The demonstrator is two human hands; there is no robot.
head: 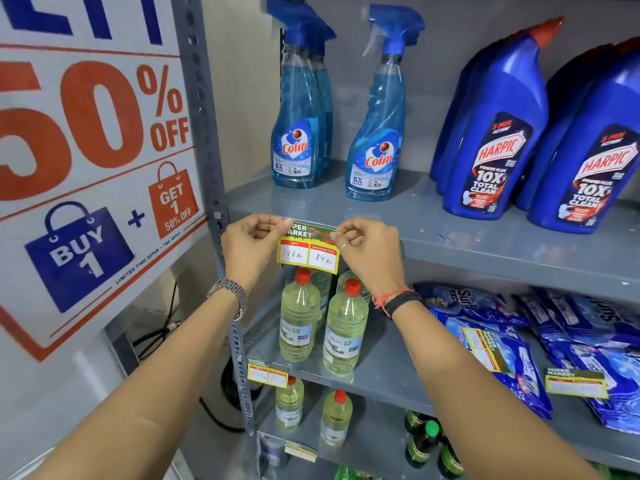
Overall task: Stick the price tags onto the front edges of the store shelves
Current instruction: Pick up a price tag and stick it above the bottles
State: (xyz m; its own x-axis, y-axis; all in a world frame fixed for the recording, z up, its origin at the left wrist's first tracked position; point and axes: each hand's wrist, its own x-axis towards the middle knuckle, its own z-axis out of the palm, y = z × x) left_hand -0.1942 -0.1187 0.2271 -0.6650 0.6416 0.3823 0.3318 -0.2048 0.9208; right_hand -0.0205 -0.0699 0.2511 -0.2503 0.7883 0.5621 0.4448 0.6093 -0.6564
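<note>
Centre of the frame: the left hand (251, 242) and right hand (367, 247) pinch the top corners of a price tag (308, 252) with narrow fingers, holding it against the grey shelf's front edge (485, 245), below the Colin spray bottles (375, 133).

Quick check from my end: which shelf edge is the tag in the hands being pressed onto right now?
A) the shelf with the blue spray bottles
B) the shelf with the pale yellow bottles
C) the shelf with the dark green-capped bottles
A: the left hand and right hand pinch the top corners of the price tag against the front edge of the shelf carrying the spray bottles.
</note>
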